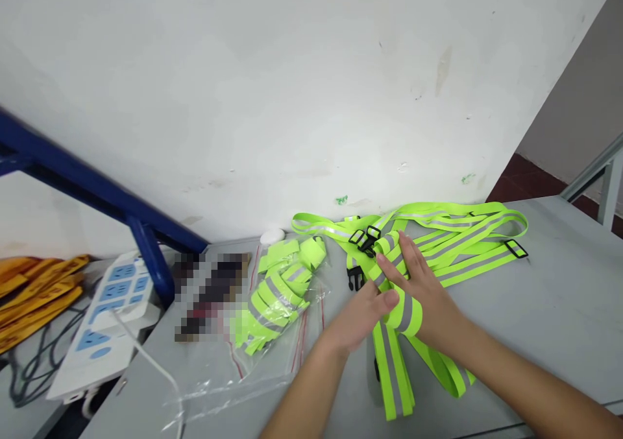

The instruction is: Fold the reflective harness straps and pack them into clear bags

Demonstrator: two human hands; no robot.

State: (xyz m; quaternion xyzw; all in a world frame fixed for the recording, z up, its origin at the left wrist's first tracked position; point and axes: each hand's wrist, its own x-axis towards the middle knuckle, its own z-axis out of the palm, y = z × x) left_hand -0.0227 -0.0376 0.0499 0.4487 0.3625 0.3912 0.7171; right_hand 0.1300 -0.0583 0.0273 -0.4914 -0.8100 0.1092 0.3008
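Note:
My left hand (357, 319) is closed on a neon-yellow reflective strap (409, 312) with a grey stripe, its thumb laid across the band. Right beside it, my right hand (421, 283) grips the same strap, fingers reaching over it and a loop passing around the palm. Folded lengths of strap (392, 374) hang down below both hands onto the table. Beyond them lie more neon straps (467, 238), loosely spread, with black slider buckles (516, 249) and a black side-release clip (355, 278). The left fingertips are partly hidden.
Rolled neon straps (277, 296) lie in clear plastic bags (219, 374) left of my hands. Further left are a white power strip (104, 322), a white cable (150, 361), a blue metal bar (87, 186) and orange straps (39, 296). A white wall (311, 102) borders the grey table (564, 309).

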